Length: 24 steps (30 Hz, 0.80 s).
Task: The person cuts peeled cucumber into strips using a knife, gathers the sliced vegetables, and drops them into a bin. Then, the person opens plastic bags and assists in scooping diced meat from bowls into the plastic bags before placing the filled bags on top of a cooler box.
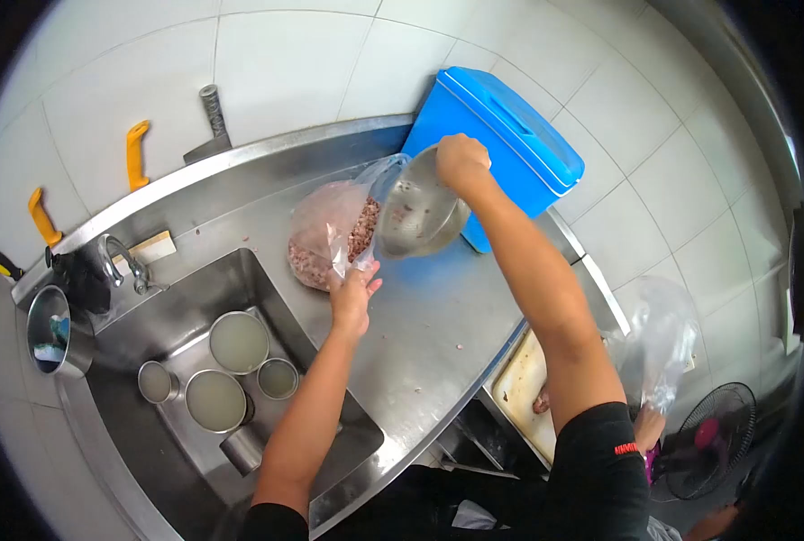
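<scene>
A clear plastic bag (324,225) bulging with small pinkish-brown pieces, perhaps chopped meat, rests on the steel counter (402,361). My left hand (355,293) pinches the near edge of its mouth, which faces right. Gripped by its rim in my right hand (463,164) is a metal bowl (420,212), tilted on its side with its opening toward me. A few small scraps cling to the inside of the bowl. Its left edge lies against the bag's mouth; whether it reaches inside, I cannot tell.
A blue cooler box (501,135) stands behind the bowl. On the left, the sink (267,270) holds several metal containers of cloudy liquid, beside a faucet (118,261). Yellow-handled tools (138,153) hang behind. Another person's hand (650,424) and a fan (713,442) are at right.
</scene>
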Tool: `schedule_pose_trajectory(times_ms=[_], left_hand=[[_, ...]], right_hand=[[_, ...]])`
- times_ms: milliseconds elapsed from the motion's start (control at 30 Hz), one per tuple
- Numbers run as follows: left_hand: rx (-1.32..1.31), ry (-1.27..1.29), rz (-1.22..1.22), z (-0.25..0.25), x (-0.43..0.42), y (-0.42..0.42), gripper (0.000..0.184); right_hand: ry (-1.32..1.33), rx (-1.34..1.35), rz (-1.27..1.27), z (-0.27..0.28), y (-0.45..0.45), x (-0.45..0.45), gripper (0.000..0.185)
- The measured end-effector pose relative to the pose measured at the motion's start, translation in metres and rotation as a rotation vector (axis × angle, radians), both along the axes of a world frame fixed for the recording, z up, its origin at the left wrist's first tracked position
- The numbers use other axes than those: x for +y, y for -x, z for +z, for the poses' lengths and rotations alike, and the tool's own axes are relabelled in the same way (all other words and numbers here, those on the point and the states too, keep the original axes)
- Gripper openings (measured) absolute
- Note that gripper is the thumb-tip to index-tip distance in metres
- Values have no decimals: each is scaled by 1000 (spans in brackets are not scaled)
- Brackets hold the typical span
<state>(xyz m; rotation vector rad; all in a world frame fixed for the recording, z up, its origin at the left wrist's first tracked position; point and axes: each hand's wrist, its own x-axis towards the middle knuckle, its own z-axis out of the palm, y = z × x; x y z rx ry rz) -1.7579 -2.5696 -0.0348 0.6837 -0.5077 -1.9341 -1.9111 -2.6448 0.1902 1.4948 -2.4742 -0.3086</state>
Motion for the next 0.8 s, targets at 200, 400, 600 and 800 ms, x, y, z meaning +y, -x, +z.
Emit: schedule_pose_trajectory(times_ms=[200,400,600,800], left_hand=[[36,20,-15,-12,2,5,45],[34,-29,-18,-14,-6,-9,46],[-53,49,-40,-8,-11,-21,47],[-137,100,-83,-9,-1,-25,49]], right_hand=[[53,5,-30,-6,5,-4,26],[304,-200,-78,-54,103,115,25],[559,-406,-254,-209,145,263,32],[782,-606,-346,-280,123,284,28]])
